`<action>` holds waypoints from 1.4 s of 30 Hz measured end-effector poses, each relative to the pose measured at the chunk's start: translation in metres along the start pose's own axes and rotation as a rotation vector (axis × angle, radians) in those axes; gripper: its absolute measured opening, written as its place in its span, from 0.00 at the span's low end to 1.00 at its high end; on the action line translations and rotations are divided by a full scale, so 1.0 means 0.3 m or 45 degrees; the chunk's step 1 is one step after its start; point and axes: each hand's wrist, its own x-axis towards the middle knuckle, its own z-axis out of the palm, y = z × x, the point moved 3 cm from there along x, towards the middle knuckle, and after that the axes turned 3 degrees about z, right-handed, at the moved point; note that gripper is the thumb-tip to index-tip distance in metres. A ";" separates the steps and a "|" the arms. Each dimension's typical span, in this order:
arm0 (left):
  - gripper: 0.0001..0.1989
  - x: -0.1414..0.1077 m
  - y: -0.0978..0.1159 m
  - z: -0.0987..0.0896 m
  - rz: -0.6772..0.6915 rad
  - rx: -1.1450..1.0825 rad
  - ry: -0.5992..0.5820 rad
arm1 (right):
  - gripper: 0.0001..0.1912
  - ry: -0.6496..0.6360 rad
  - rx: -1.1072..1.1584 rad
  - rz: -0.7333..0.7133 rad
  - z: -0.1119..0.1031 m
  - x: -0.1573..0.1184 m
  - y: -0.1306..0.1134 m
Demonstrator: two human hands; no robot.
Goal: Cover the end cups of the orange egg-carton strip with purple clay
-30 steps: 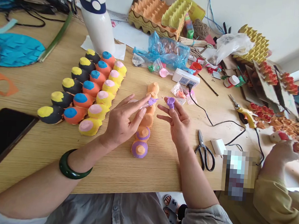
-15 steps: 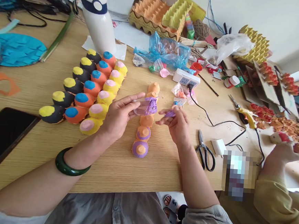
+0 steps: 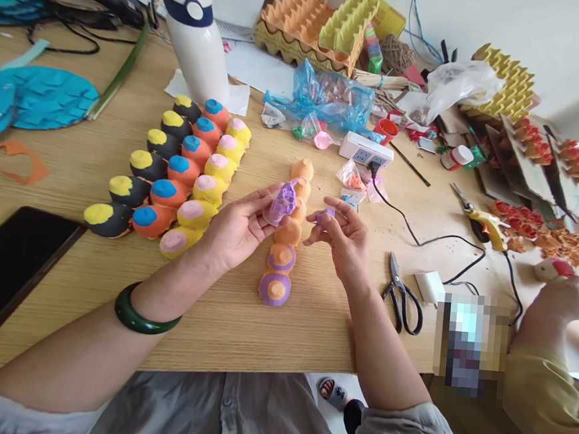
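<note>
My left hand grips a small clear bag of purple clay, its crumpled mouth facing right. Between the thumb and fingers of my right hand is a small lump of purple clay. Below and between both hands runs a strip of orange egg-carton cups. Its two nearest cups carry purple rings around bare orange tips; part of the strip is behind my left hand and the bag. To the left lie three painted strips: black with yellow tops, orange with blue tops, yellow with pink tops.
Scissors and a white charger lie right of my forearm. A power strip with a black cord stands behind. A white bottle rises at back left, a black tablet at left. A co-worker's hand is at far right.
The purple clay bag has shifted left and is gathered closer into my left hand. My right hand's fingers have spread somewhat around the purple lump. The view has moved slightly.
</note>
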 end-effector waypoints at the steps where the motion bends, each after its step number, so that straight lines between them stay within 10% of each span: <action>1: 0.12 0.001 -0.001 0.000 -0.030 0.003 -0.008 | 0.21 0.002 -0.009 -0.009 0.004 -0.004 -0.001; 24: 0.11 -0.023 -0.002 0.032 -0.140 -0.027 -0.085 | 0.14 -0.137 0.081 0.176 0.018 -0.010 0.004; 35: 0.09 -0.016 -0.015 0.017 0.017 -0.047 -0.005 | 0.15 0.158 -0.241 -0.249 0.001 -0.020 -0.008; 42: 0.28 -0.044 -0.015 0.025 0.264 0.165 -0.052 | 0.15 0.249 -0.599 -0.764 0.006 -0.054 -0.025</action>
